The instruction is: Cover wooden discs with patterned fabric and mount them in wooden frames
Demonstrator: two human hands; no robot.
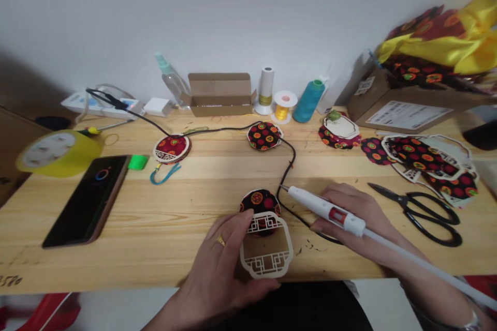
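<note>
Laser-cut wooden lattice frame (pixel 267 268) is gripped at the bottom of the view by the left hand (pixel 217 264), with its edge held between thumb and fingers. Its upper part is overlapped on a round fabric disc (pixel 260 202), printed with red and gold medallions on black, which is lying on the pine tabletop (pixel 116 264). A gold ring (pixel 220 240) is worn on that hand. A white hot-glue pen (pixel 326 207) is held closed in the right hand (pixel 349 217), with its tip pointed toward 10 o'clock, just beside the disc and apparently not touching it. A long white rod (pixel 411 258) is extended from its rear toward 5 o'clock, and a black cord (pixel 289 158) is looped behind it across the wood.

Measured from the frame, a finished lattice-and-fabric disc (pixel 171 149) is placed at 11 o'clock and a bare fabric disc (pixel 264 135) at 12 o'clock. Black-handled scissors (pixel 423 217) are laid at 3 o'clock, beyond the right hand, and stacked fabric pieces (pixel 423 158) at 2 o'clock. A smartphone (pixel 87 201) is lying at 9 o'clock, and a yellow tape roll (pixel 58 154) at 10 o'clock.
</note>
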